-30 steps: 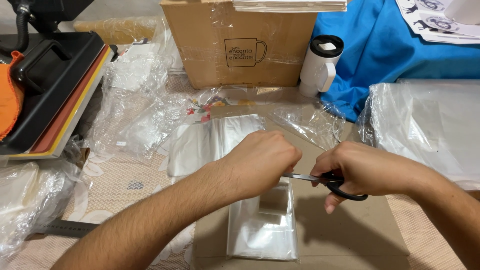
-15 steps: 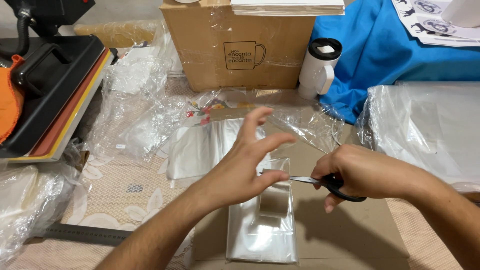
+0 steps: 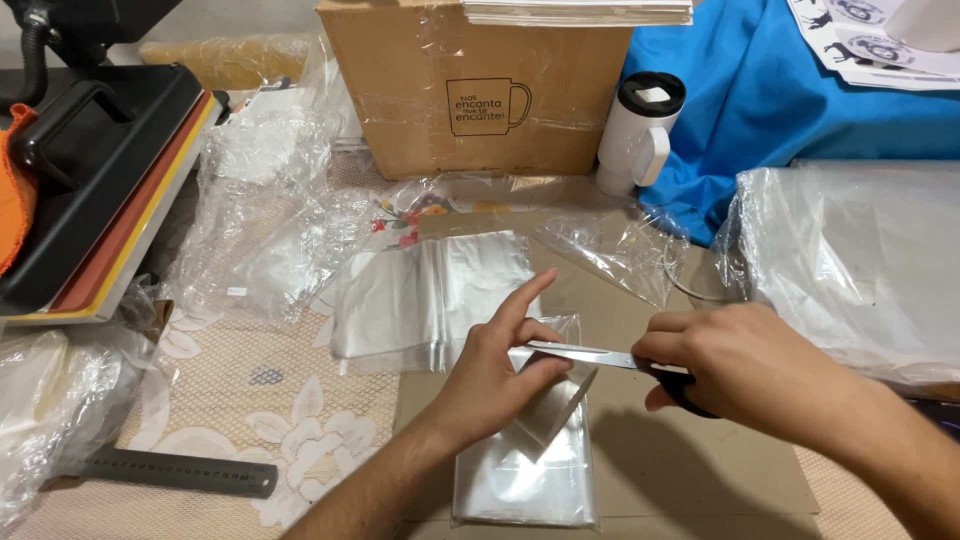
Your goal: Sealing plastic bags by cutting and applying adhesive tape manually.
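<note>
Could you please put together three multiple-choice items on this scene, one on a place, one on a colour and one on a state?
1. Where does the metal ruler lie?
A. on top of the cardboard box
B. on the lace-patterned cloth at the person's left
C. on the blue cloth

2. What colour is the travel mug?
A. white with a black lid
B. red all over
C. green with a white lid

3. What is the right hand doing?
A. resting empty
B. gripping scissors
C. lifting the mug

Answers:
1 B, it lies low at the left on the patterned cloth.
2 A, its body is white under a black lid.
3 B, the scissors point toward the left hand, which steadies the clear plastic bag.
</note>
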